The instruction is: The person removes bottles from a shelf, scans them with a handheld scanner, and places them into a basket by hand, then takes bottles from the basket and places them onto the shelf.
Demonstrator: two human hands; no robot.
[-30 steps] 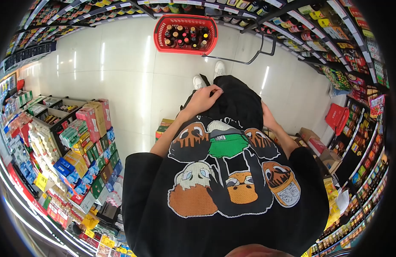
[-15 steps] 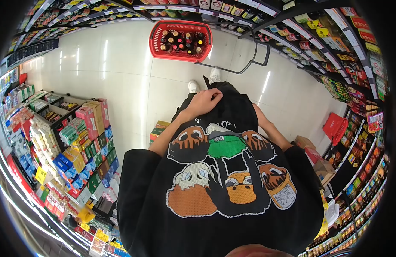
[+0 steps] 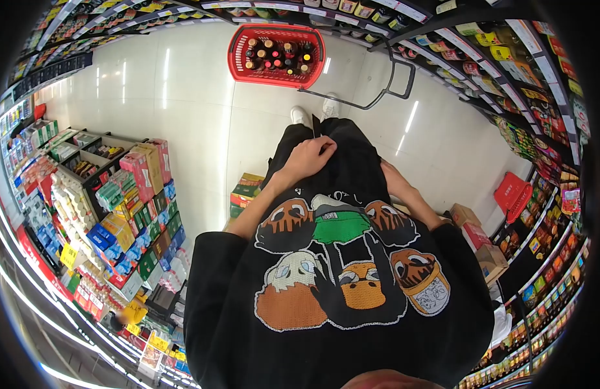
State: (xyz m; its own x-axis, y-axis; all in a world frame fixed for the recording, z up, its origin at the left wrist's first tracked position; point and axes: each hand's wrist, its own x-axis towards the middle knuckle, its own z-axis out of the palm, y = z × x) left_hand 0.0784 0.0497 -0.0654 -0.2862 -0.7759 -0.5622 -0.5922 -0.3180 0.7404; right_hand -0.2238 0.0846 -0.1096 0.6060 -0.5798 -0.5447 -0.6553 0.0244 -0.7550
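My left hand (image 3: 311, 157) is closed over the front of my black trousers (image 3: 352, 149), its fingers curled. A thin black strip (image 3: 316, 124) stands out just beyond it; whether the fingers grip it is unclear. At the other side of the trousers my right hand (image 3: 393, 178) rests against the hip, its fingers hidden by the cloth or a pocket. Ahead of my white shoes (image 3: 300, 116), a red shopping basket (image 3: 267, 79) stands on the floor. Several dark bottles (image 3: 274, 56) with tan, red and yellow caps are inside it. Its long black handle (image 3: 368, 102) extends to the right.
Shelves of jars and packets (image 3: 501, 52) curve along the front and right. Stacked boxed goods (image 3: 128, 220) fill the left side. Cartons (image 3: 247, 191) stand by my left arm, and more boxes (image 3: 484, 249) are on the right. A red item (image 3: 512, 194) hangs near the right shelves.
My view has shifted slightly, and the basket appears a little higher and further right. The shoe on the left shows more fully. Both hands keep nearly the same places against the trousers.
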